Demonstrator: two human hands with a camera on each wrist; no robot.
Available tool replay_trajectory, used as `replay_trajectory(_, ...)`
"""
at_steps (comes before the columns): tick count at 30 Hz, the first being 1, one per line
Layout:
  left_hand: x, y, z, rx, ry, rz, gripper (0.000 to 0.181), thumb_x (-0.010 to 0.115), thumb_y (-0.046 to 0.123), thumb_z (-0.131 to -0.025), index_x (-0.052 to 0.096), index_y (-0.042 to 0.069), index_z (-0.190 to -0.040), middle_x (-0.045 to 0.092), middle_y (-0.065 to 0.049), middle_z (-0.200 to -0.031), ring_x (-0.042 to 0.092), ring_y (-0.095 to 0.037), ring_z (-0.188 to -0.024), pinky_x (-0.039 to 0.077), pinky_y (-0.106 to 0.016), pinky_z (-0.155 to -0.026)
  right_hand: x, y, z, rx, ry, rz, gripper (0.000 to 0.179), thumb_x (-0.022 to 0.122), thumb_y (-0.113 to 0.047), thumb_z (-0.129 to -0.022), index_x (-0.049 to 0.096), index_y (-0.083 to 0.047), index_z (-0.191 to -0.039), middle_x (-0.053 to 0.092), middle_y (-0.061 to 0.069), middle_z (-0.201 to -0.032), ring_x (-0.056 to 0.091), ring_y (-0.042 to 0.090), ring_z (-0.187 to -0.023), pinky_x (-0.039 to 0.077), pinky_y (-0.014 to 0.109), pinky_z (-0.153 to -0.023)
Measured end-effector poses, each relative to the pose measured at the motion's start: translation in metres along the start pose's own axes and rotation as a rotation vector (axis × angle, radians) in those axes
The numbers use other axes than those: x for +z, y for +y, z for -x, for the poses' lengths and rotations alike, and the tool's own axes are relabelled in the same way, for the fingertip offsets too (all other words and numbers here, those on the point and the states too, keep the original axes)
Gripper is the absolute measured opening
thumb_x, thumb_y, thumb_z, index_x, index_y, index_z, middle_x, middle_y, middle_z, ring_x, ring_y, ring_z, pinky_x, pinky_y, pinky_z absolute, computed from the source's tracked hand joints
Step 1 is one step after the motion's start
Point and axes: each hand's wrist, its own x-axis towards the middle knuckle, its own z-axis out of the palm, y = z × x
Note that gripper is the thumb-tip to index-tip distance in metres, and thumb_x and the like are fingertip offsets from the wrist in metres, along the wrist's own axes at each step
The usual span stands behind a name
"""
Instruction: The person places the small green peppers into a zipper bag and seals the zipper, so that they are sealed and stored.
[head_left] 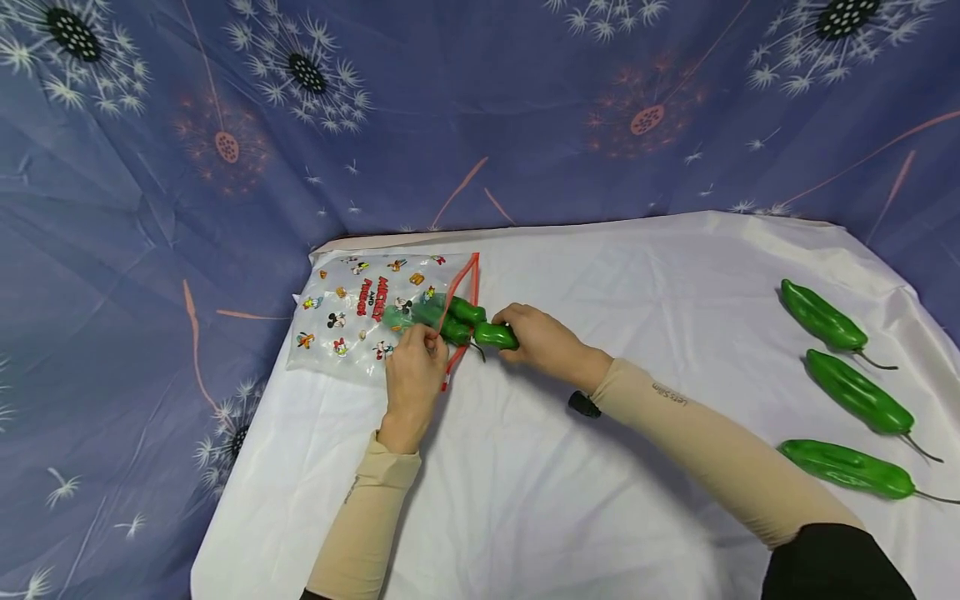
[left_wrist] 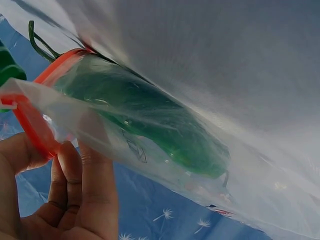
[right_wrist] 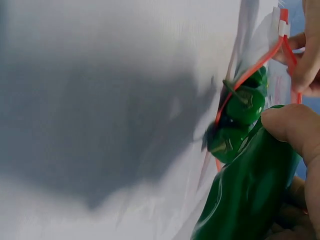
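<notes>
A clear zip bag (head_left: 352, 287) with cartoon prints lies at the table's back left, its red-edged mouth gaping to the right. My left hand (head_left: 415, 371) pinches the near side of that red edge between thumb and fingers. Several green peppers (right_wrist: 245, 106) are in the bag, stem ends at the mouth; one pepper (left_wrist: 165, 125) shows through the plastic in the left wrist view. With my right hand (head_left: 547, 343) I grip another green pepper (head_left: 495, 336) right at the opening. My fingers hide part of it.
Three more green peppers, an upper (head_left: 821, 315), a middle (head_left: 858, 392) and a lower one (head_left: 847, 467), lie at the table's right side. White cloth (head_left: 570, 517) covers the table. A blue dandelion-print curtain (head_left: 480, 100) hangs behind and to the left.
</notes>
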Motion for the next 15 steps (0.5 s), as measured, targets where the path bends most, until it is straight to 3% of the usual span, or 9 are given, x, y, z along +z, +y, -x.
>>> replay_trajectory(8, 0.001, -0.001, 0.0, -0.012, -0.016, -0.003, 0.004, 0.071, -0.002, -0.088, 0.067, -0.001, -0.086, 0.067, -0.012, -0.078, 0.065, -0.03, -0.061, 0.053, -0.046, -0.054, 0.015, -0.006, -0.007, -0.047, -0.013, 0.017, 0.043, 0.083, -0.009, -0.087, 0.065, 0.005, -0.123, 0.067, 0.014, -0.117, 0.064, 0.024, -0.102, 0.053, 0.04, -0.09)
replay_trajectory(15, 0.0, -0.001, 0.001, -0.024, -0.023, 0.0, 0.004, 0.07, -0.001, -0.088, 0.067, -0.001, -0.086, 0.067, -0.012, -0.079, 0.066, -0.03, -0.062, 0.054, -0.046, -0.055, 0.022, -0.014, -0.013, -0.024, -0.048, 0.01, 0.044, 0.082, -0.009, -0.087, 0.064, 0.003, -0.126, 0.067, 0.014, -0.119, 0.062, 0.022, -0.099, 0.052, 0.038, -0.088)
